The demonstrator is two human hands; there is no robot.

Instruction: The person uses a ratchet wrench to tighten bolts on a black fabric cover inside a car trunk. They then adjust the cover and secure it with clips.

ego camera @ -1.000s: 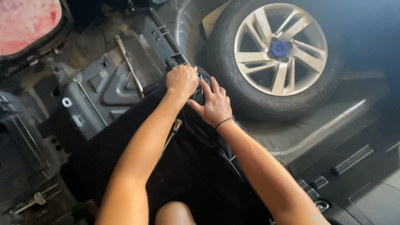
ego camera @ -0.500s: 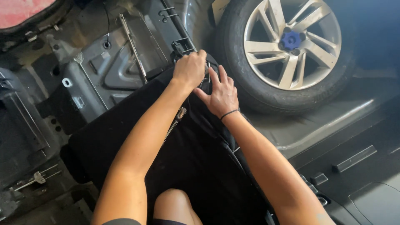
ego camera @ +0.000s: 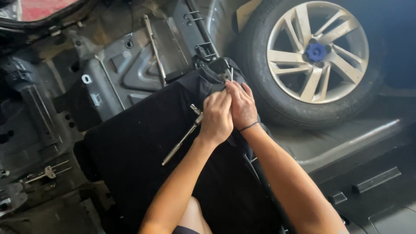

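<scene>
My left hand (ego camera: 215,118) and my right hand (ego camera: 242,105) are pressed together over the far edge of a black carpet panel (ego camera: 143,151). Both pinch a small dark part there, next to a black bracket (ego camera: 219,67) at the panel's top. The fingers hide what exactly is held. A long metal ratchet tool (ego camera: 182,136) lies on the carpet just left of my left hand, partly under it. My right wrist wears a thin dark band.
A spare wheel (ego camera: 314,56) with silver spokes and a blue centre cap lies at the upper right. Bare grey sheet-metal floor (ego camera: 130,65) with rods and holes lies at the upper left. A black trim ledge (ego camera: 372,182) runs along the right. My knee (ego camera: 190,216) shows at the bottom.
Both hands have drawn back from the bracket and closed together over the carpet edge. The ratchet tool, hidden under my left arm before, now shows on the carpet.
</scene>
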